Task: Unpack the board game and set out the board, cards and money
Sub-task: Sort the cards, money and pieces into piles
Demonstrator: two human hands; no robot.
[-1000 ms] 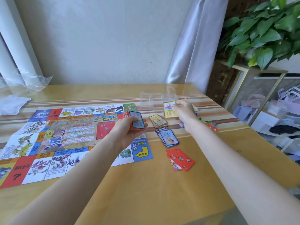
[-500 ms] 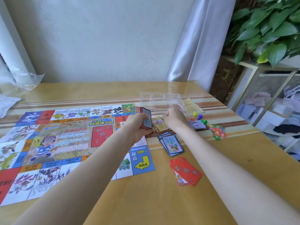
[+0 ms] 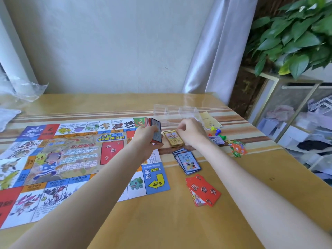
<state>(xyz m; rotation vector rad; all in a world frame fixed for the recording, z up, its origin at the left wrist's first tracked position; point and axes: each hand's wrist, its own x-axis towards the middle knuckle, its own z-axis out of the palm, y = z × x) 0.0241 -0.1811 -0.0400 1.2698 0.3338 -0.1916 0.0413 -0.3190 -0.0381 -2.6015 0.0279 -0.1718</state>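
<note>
While the board lies unfolded across the table, the left hand grips an upright deck of cards at its far corner. The right hand pinches the top of the yellow pile, sorting cards into 3 piles; the next card likely needs peeling from the deck.

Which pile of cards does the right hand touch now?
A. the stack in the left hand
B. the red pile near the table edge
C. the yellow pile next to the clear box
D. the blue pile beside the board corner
C: the right hand has its fingertips on the far edge of the yellow pile, while the blue pile and red pile lie apart, untouched.
</note>
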